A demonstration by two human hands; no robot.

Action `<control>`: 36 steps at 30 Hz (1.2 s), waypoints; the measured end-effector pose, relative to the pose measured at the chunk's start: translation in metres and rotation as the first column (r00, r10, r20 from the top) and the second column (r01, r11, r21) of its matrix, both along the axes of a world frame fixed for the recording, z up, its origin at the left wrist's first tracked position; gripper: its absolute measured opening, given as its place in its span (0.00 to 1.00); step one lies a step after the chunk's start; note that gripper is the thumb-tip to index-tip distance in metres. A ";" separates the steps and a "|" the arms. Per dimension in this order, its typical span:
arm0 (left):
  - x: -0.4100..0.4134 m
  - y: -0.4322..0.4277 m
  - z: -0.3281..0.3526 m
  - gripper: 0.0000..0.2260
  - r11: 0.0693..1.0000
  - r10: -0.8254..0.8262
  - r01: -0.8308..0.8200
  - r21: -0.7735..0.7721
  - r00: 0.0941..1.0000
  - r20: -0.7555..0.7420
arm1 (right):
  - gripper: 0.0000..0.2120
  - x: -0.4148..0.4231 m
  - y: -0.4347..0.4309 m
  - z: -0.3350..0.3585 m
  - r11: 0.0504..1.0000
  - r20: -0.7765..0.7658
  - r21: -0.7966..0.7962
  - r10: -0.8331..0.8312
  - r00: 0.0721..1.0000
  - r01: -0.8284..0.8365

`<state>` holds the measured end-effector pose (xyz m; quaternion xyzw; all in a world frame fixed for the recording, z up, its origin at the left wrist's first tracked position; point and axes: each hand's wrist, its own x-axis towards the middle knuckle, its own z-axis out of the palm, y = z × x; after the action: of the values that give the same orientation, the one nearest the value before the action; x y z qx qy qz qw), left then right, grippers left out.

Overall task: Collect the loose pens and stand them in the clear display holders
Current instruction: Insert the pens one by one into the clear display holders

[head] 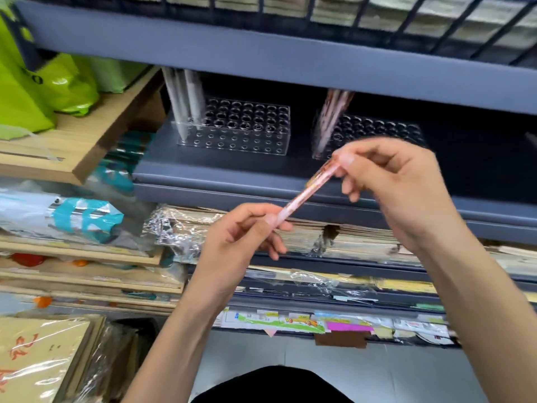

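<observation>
Pinching pink pen (308,193) by both ends, fingers (345,162) of left hand (241,237) and right hand (401,181), before shelf (203,173) front edge | left holder (241,126), right holder (377,132) mostly empty, few pens standing | judged early.

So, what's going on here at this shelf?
A person holds one pink pen with both hands: the left hand pinches its lower end, the right hand its upper end. On the grey shelf behind stand two clear holders, mostly unfilled: the left clear holder has a few pale pens, the right clear holder a few pinkish pens.
</observation>
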<state>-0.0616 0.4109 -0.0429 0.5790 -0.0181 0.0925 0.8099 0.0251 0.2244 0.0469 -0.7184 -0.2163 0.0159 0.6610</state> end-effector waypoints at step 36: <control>0.057 -0.036 -0.024 0.21 -0.133 0.158 -0.588 0.798 0.783 0.602 | 0.12 0.097 0.007 0.011 0.574 0.581 -0.574 -0.216 0.785 0.584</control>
<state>-0.0049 0.3747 -0.0674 0.9236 -0.0327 0.3720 0.0867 0.1224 0.2315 0.0583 -0.9327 -0.1638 -0.2204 0.2340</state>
